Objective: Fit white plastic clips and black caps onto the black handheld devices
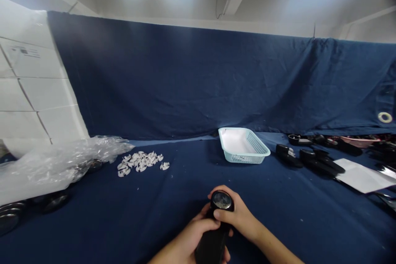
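Near the front edge of the blue-clothed table (139, 214), the left hand (192, 237) clenched a black plastic cylindrical device (213, 245), the right hand (239, 216) grasping its round head (221, 200); holding it steady seemed wise.

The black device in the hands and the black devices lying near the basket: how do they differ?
The held device is gripped by the left hand and right hand, its round end toward the camera; the lying devices rest untouched on the cloth. The held device is single; the lying devices form a group. Both are black.
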